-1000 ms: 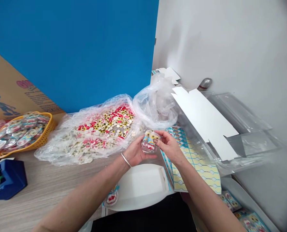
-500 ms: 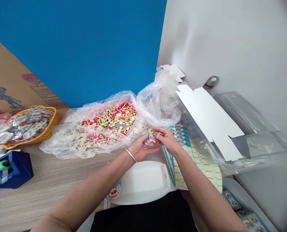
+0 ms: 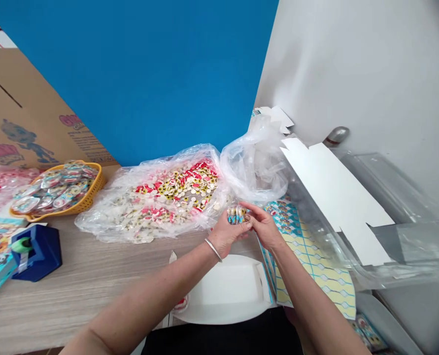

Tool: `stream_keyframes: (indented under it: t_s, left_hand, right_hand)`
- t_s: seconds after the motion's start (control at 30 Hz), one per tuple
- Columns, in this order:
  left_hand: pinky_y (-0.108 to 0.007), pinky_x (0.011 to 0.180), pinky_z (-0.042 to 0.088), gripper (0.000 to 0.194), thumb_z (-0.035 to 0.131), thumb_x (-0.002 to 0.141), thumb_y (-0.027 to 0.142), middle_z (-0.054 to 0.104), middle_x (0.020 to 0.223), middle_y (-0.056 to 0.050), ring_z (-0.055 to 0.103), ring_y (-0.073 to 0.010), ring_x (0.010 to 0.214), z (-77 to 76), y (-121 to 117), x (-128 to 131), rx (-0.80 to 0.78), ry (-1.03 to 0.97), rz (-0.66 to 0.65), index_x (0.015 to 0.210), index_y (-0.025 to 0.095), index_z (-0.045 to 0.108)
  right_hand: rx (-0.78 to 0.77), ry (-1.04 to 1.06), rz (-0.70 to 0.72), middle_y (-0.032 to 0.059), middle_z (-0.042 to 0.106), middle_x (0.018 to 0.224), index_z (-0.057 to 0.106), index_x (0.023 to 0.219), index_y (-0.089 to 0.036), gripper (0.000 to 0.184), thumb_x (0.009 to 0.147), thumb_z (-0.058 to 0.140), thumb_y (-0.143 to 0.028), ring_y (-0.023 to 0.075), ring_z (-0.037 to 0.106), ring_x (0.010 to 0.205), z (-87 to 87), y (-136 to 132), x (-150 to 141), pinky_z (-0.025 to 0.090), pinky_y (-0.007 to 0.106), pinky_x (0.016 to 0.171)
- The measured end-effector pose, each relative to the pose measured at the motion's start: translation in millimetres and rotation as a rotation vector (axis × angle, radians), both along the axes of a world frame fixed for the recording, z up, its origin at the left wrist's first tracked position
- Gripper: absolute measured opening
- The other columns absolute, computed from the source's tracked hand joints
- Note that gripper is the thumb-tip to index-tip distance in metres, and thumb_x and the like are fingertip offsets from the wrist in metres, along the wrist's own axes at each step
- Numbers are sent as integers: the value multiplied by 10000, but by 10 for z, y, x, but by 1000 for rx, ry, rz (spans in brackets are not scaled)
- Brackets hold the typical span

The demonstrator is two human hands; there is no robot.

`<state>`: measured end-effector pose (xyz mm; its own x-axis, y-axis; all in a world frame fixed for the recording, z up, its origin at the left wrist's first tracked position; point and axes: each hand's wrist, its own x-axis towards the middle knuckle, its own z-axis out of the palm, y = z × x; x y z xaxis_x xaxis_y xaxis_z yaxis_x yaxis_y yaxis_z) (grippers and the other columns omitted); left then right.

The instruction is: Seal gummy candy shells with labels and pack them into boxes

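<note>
My left hand and right hand pinch a small clear blister pack between closed fingers, held off the bench for a firm two-sided grip, just beside a clear plastic bag.

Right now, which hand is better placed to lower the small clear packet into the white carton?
Left, I think: the left hand sits nearer the white carton and cradles the clear packet, while the right hand is over the printed sheet.
</note>
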<state>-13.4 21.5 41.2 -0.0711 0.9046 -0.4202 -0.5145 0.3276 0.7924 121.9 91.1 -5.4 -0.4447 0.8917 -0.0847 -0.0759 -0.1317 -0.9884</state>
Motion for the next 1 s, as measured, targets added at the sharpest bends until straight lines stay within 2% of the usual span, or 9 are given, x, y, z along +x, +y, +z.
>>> stream_keyframes:
  t_s: [0.13,0.27,0.37,0.47,0.53,0.63,0.73,0.83,1.0]
  left_hand:
    - [-332,764,555,683,937,584,241,696,1026,-57,678,-197,894,4,1,24,9,-16,20,1147,215,551]
    - [-304,687,555,574,876,633,174,718,967,-59,690,-191,811,28,-4,-101,-2,-68,8,1114,205,564]
    - [-314,658,568,505,831,652,137,730,924,-63,697,-198,768,40,-14,-335,-2,-91,39,1088,189,582]
    - [-374,744,601,425,804,658,104,729,930,-80,704,-220,835,25,-27,-556,-28,-86,46,1038,158,620]
    - [-387,790,602,389,796,658,94,728,967,-95,701,-225,888,-4,-32,-624,-40,-91,26,1011,143,639]
    - [-318,733,585,377,805,642,104,726,929,-84,690,-189,818,-57,-22,-609,-27,-85,-9,986,136,655]
    - [-240,609,526,351,823,642,141,712,835,-53,651,-140,687,-90,8,-548,-13,-71,-33,952,135,659]
    - [-219,550,483,339,837,653,171,709,817,-50,640,-134,658,-82,40,-524,-9,-68,-39,937,133,656]
    - [-249,695,545,394,801,673,105,723,922,-43,679,-150,793,-18,51,-521,1,-140,-18,1036,165,658]
  right_hand:
    - [14,-1,-48,-4,677,807,707,1226,-251,508,762,769,-448,126,544,633,35,-50,-57,459,252,591]
    - [92,-84,-68,7,673,777,690,1242,-213,534,811,692,-528,124,526,573,130,-40,-36,428,255,533]
    - [160,-375,-160,8,648,666,711,1125,-173,480,881,556,-557,154,545,542,128,48,97,409,271,510]
    - [216,-726,-255,19,636,616,695,805,-183,300,847,590,-461,184,593,585,28,124,212,422,288,575]
    - [242,-813,-300,31,650,642,674,779,-192,249,809,646,-438,203,617,644,-58,143,203,423,296,628]
    - [255,-836,-345,52,666,688,672,828,-186,281,796,683,-466,221,628,712,-161,161,64,416,304,681]
    - [212,-791,-333,38,662,678,635,723,-194,203,771,699,-381,199,612,695,-222,221,-94,413,294,686]
    - [150,-728,-335,-5,619,612,575,655,-203,166,732,685,-302,165,573,616,-240,289,-158,411,275,633]
    - [68,-574,-336,-52,530,534,532,723,-222,177,770,604,-377,140,507,517,-114,163,-172,404,255,523]
